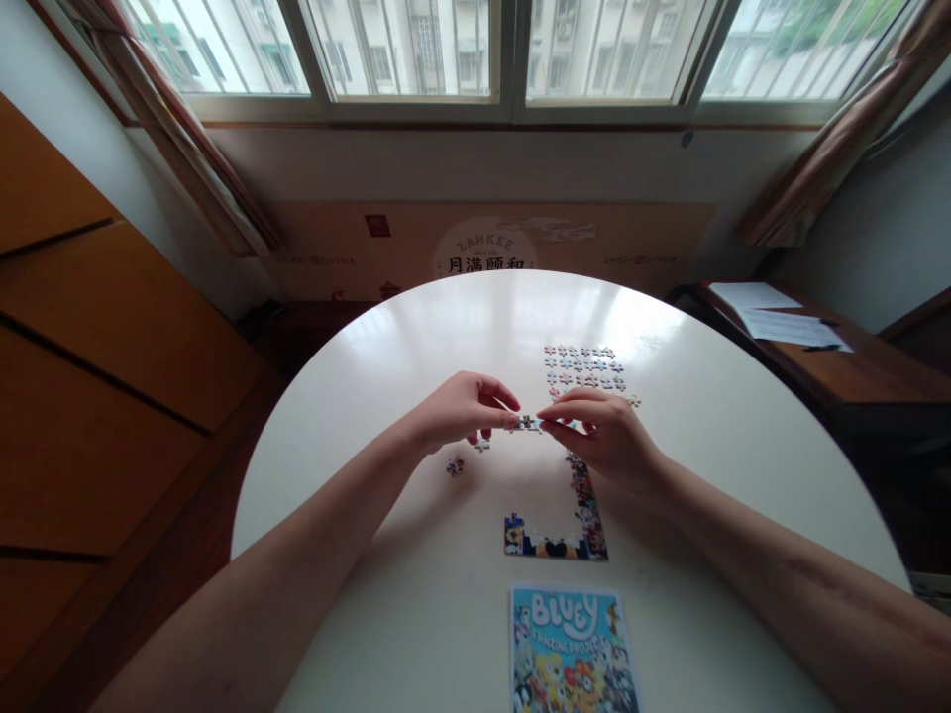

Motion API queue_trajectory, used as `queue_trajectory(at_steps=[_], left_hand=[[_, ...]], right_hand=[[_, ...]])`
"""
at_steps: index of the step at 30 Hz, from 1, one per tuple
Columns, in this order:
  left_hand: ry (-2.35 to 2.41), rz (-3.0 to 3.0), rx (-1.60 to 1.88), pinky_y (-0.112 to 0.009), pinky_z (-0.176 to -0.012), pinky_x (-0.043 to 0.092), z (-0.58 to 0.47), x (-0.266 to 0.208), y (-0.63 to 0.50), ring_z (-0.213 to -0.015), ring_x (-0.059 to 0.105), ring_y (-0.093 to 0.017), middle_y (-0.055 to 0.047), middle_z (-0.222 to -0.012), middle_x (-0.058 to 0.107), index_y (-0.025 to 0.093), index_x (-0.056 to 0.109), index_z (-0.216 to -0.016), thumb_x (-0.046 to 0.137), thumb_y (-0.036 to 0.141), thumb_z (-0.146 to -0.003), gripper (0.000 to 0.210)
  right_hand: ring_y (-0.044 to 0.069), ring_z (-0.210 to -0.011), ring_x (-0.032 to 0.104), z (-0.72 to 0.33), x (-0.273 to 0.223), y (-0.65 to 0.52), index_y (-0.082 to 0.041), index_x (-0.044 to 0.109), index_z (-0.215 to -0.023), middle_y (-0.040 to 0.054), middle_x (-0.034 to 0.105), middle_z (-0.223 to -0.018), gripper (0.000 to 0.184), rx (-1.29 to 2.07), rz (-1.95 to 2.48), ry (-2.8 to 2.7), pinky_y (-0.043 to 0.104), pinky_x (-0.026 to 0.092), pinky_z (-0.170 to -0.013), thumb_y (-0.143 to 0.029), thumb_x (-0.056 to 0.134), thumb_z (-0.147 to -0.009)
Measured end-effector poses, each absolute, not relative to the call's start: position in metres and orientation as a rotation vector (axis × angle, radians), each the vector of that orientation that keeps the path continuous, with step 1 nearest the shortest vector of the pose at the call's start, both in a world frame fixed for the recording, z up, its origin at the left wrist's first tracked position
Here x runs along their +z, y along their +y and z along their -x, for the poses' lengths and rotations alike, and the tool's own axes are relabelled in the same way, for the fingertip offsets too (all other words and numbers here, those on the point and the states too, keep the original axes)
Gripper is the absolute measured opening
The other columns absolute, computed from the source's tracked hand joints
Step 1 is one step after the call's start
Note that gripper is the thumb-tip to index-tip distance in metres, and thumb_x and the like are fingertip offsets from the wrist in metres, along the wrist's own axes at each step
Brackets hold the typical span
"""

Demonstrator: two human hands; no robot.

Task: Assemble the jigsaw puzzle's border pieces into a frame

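Observation:
A short strip of joined jigsaw puzzle pieces (pixel 527 423) spans the gap between my two hands. My left hand (pixel 465 406) is closed in a pinch at the strip's left end. From the other side, my right hand (pixel 605 426) pinches its right end between thumb and fingers. Below my right hand lies a partly joined puzzle border (pixel 586 505), shaped like an L with a short upright bit at its left end. Its top is partly hidden by that hand. Two loose pieces, a pale one (pixel 482 445) and a dark one (pixel 455 465), lie below my left hand.
Rows of loose puzzle pieces (pixel 584 364) lie beyond my right hand. A blue picture sheet marked "Bluey" (pixel 572 649) lies near me on the round white table (pixel 334 396). At the right stands a brown desk (pixel 877 361) with papers (pixel 794 327).

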State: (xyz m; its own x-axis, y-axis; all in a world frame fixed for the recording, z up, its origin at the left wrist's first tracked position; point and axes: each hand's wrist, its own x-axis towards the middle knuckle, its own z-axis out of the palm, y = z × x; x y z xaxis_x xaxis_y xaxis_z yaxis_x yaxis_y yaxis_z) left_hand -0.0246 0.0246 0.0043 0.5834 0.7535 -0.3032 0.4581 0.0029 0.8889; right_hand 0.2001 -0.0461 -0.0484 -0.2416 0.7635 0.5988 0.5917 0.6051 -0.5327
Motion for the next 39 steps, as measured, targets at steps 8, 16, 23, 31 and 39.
queue_trajectory(at_steps=[8,16,23,31,39], left_hand=[[1.002,-1.637,0.305,-0.023,-0.046,0.043,0.026,0.001,0.025,-0.054,0.056,-0.010,-0.005,-0.079,0.074,0.015,0.072,-0.092,0.078,0.024,-0.075,0.020],[0.982,-1.662,0.294,-0.022,-0.045,0.042,0.025,0.004,0.023,-0.055,0.056,-0.010,-0.004,-0.077,0.073,0.015,0.074,-0.089,0.076,0.024,-0.076,0.017],[1.012,-1.701,0.297,-0.022,-0.045,0.042,0.025,0.002,0.025,-0.057,0.059,-0.011,-0.006,-0.079,0.075,0.015,0.074,-0.090,0.073,0.021,-0.075,0.016],[1.071,-2.237,0.554,-0.028,-0.070,0.051,0.032,-0.005,0.031,-0.072,0.066,-0.015,-0.007,-0.081,0.076,0.015,0.078,-0.089,0.068,0.023,-0.081,0.015],[1.037,-2.476,0.587,-0.029,-0.072,0.046,0.037,0.000,0.031,-0.066,0.061,-0.014,-0.003,-0.068,0.069,0.018,0.079,-0.088,0.064,0.031,-0.086,0.020]], right_hand=[[0.017,-0.077,0.070,-0.198,-0.051,-0.046,-0.026,0.080,-0.092,0.0027,0.076,-0.086,0.010,0.273,1.092,-1.970,0.032,0.057,-0.070,-0.028,0.070,-0.092],[0.016,-0.076,0.069,-0.197,-0.048,-0.046,-0.025,0.079,-0.088,0.0023,0.076,-0.085,0.013,0.269,1.104,-2.006,0.033,0.056,-0.072,-0.028,0.067,-0.093],[0.017,-0.076,0.069,-0.198,-0.046,-0.049,-0.026,0.079,-0.088,0.0021,0.076,-0.086,0.013,0.286,1.149,-2.039,0.033,0.055,-0.071,-0.028,0.066,-0.092],[0.016,-0.074,0.067,-0.200,-0.046,-0.052,-0.025,0.079,-0.086,0.0020,0.075,-0.085,0.013,0.266,1.170,-2.020,0.030,0.049,-0.062,-0.027,0.067,-0.091],[0.017,-0.075,0.068,-0.203,-0.047,-0.050,-0.026,0.080,-0.086,0.0019,0.076,-0.087,0.014,0.229,1.238,-2.044,0.031,0.051,-0.064,-0.029,0.067,-0.090]])
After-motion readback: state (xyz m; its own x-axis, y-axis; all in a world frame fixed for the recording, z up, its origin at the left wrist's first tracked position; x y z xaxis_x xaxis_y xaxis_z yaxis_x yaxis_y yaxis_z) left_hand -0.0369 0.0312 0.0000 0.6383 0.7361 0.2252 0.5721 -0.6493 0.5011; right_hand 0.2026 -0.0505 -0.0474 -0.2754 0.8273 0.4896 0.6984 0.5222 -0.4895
